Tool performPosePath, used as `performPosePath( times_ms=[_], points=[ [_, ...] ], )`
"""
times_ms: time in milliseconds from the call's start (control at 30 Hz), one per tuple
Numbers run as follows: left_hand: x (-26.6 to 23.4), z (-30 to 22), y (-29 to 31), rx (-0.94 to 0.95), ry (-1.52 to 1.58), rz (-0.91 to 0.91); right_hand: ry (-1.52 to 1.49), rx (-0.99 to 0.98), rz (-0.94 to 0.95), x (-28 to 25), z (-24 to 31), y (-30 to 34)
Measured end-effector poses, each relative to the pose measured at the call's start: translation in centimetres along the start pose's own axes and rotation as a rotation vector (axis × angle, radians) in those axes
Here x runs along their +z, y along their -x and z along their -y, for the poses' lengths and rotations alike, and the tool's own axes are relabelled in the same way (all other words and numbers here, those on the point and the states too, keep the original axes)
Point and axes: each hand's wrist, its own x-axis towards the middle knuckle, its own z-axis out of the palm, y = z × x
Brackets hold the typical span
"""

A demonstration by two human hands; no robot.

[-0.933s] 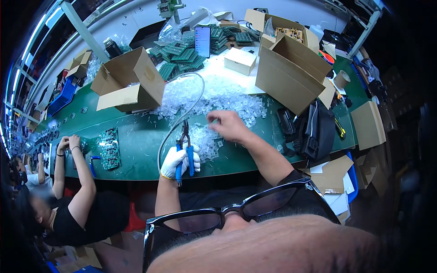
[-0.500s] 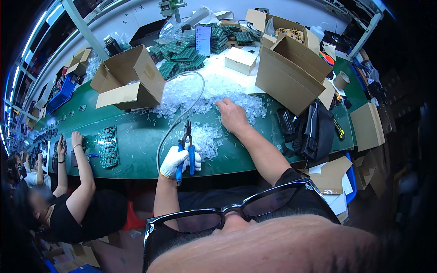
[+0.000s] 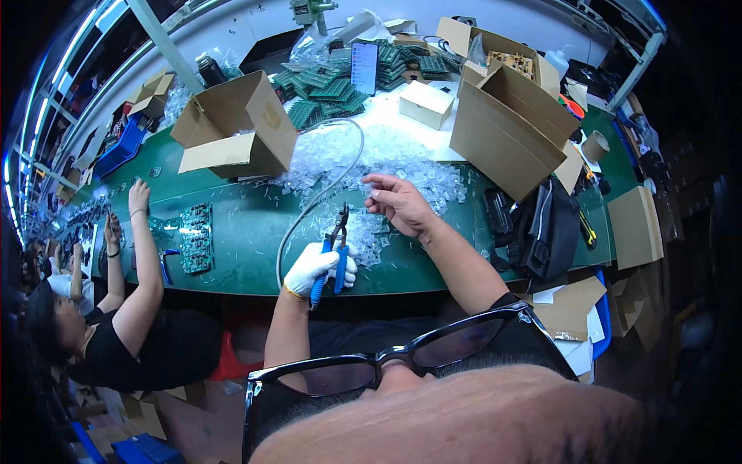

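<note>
My left hand, in a white glove, grips blue-handled cutting pliers, their dark jaws pointing up and away from me. Bare and palm partly turned inward, my right hand is raised just right of the jaws. Its thumb and fingertips pinch what looks like a small clear plastic piece, mostly covered by the fingers. Behind lies a wide heap of clear plastic pieces. A smaller pile of them rests on the green tabletop, under and beside the pliers.
A grey cable loops past my left hand. Open cardboard boxes stand left and right of the heap. Green circuit boards, a phone and a small white box lie behind; a black bag right. Co-worker at left.
My right hand has come off the heap and turned over, its fingers now close to the pliers' jaws. The view has shifted slightly. The co-worker's hand at left has moved farther up.
</note>
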Motion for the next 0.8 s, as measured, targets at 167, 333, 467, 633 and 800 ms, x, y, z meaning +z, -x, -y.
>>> performPosePath(
  times_ms=[167,333,467,633,800],
  points=[
    [0.5,-0.3,0.1,-0.008,-0.030,-0.021,-0.111,0.098,0.061,1.3,-0.1,0.9],
    [0.2,-0.3,-0.1,-0.021,-0.023,-0.007,-0.058,0.044,0.058,1.2,-1.1,0.9],
    [0.1,-0.1,-0.1,-0.031,-0.030,-0.011,0.176,-0.095,0.037,2.0,-1.7,1.3],
    [0.6,-0.4,0.1,-0.020,-0.065,-0.022,0.393,-0.205,-0.023,2.9,-1.9,2.0],
    [1.0,-0.8,0.3,-0.043,-0.059,-0.055,0.483,-0.243,-0.076,3.2,-1.6,2.2]
  ],
)
